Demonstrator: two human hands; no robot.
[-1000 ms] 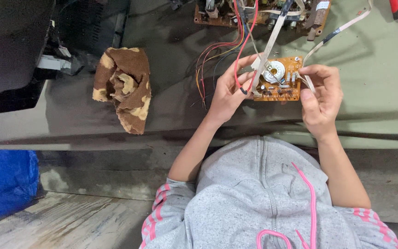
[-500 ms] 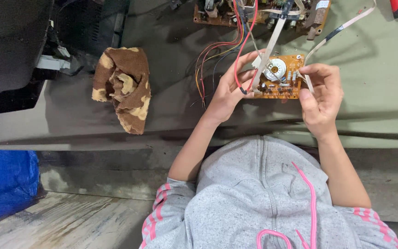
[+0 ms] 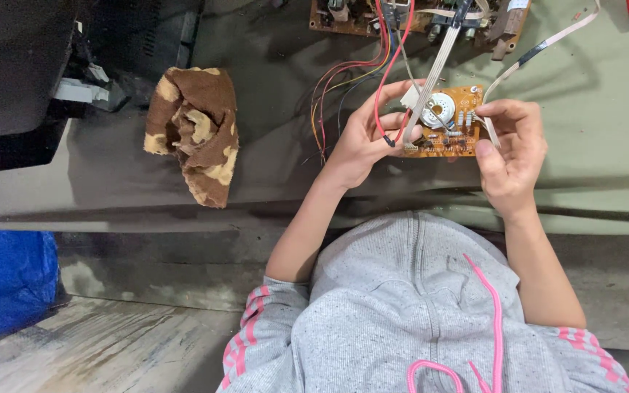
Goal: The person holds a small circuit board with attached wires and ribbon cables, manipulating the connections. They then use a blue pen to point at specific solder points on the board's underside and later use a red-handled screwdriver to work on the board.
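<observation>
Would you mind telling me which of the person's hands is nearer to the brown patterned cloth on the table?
Left. The left hand holds the orange circuit board's near side, closer to the brown cloth; the right hand grips the board's far side, farther away.

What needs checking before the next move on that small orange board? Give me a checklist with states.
1. Left hand holds the left edge of the small orange circuit board: ok.
2. Right hand pinches the right edge: ok.
3. Flat ribbon cable crosses the board without a sharp kink: ok.
4. Red wire clear of the fingers: not ok, it loops beside the left thumb.
5. Connectors seated on the board: cannot tell.
6. Brown cloth apart from the wires: ok.
</observation>
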